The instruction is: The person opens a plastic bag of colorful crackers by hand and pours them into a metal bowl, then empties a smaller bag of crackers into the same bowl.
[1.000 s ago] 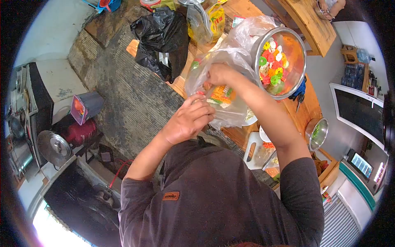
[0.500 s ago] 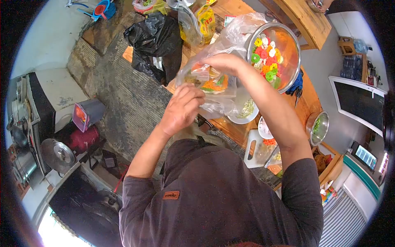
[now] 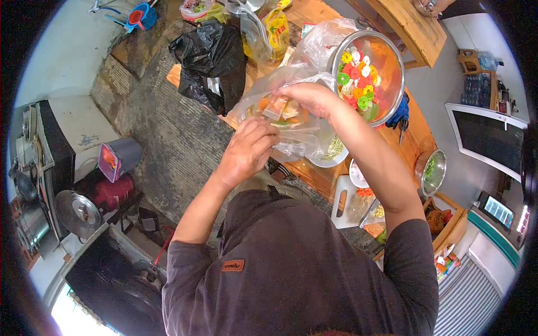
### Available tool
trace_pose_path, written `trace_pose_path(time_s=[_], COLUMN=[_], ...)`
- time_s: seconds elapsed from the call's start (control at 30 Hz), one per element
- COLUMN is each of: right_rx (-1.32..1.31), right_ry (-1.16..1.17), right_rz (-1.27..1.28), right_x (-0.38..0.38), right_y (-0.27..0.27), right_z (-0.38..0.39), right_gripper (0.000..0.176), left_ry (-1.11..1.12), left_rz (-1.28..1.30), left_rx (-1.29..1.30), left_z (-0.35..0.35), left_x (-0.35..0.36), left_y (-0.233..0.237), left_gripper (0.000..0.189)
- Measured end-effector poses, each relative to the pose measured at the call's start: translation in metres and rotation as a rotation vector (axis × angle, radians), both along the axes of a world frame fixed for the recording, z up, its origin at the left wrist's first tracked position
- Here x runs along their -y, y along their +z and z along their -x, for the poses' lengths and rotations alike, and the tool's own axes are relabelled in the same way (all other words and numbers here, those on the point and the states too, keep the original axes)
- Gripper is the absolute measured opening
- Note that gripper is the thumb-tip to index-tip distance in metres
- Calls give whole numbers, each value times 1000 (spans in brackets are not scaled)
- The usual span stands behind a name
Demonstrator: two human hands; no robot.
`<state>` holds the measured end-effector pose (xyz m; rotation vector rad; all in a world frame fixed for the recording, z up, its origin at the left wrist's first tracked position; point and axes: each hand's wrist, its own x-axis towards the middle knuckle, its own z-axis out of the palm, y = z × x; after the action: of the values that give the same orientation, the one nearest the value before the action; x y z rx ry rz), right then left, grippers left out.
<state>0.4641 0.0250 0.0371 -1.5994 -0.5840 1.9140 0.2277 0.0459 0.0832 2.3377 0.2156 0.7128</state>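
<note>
A clear plastic bag (image 3: 300, 137) with orange and green food pieces inside is spread between my hands. My left hand (image 3: 249, 148) has its fingers curled round the bag's near left edge. At the bag's mouth, my right hand (image 3: 311, 99) reaches in from the right, its fingertips at a small pale packet (image 3: 274, 108); the plastic partly covers them. Right of the bag stands a steel bowl (image 3: 400, 84) of red, yellow, green and white pieces. A white bowl (image 3: 330, 162) of pale shreds sits just below the bag.
A black plastic bag (image 3: 210, 61) lies at the table's left edge, beside a yellow packet (image 3: 276, 33). A white cutting board (image 3: 350, 204), scissors (image 3: 402, 134) and another steel bowl (image 3: 440, 173) are on the right. Another person's hand (image 3: 440, 7) shows at top right.
My right hand has shifted slightly right and down at the bag's mouth. The small packet and the food inside the bag look differently placed. My left hand has barely moved.
</note>
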Motion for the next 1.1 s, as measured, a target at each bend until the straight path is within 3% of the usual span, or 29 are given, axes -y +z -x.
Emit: trace_pose_path(time_s=[0.17,0.23,0.37,0.43,0.47,0.53,0.63,0.67,0.73,0.77,0.83,0.9,1.1], right_rx=[122,691,955,1123,1124,1073,883,885,552,549,746,778,847], right_ry=[-28,414,465,598,598,1081,1171,1169,1052,1053,1222,1219,1181], right_rz=[83,-1,-46,-334,-333,-522,-362,-363,-451,-452,-190,-155,-51], right_x=[-2,-5,-5,-1,-4,-17,-32,-34,-41,-44,-53,-54,-59], right_y=[9,47,3,-24,-29,-10,32,7,-63,-53,-13,-1,-28], right_z=[4,10,15,20,21,37,54,53,50,54,64,65,58], right_gripper=[33,32,32,29,29,26,37,37,43,43,40,42,45], left_ry=[-18,-20,-18,-22,-14,-12,-10,0,11,30,51,57,85], left_rz=[-4,12,17,27,30,36,34,29,22,18,14,17,2], left_rx=[-27,-39,-43,-37,-44,-48,-28,-38,-50,-44,-40,-51,-67], left_z=[7,10,18,21,21,20,21,23,28,31,34,38,40], left_x=[7,11,15,15,14,15,14,14,13,13,12,11,6], left_y=[7,8,3,2,2,2,-1,-1,-3,-5,-7,-7,-9], left_gripper=[30,30,30,30,30,30,29,29,28,29,31,31,32])
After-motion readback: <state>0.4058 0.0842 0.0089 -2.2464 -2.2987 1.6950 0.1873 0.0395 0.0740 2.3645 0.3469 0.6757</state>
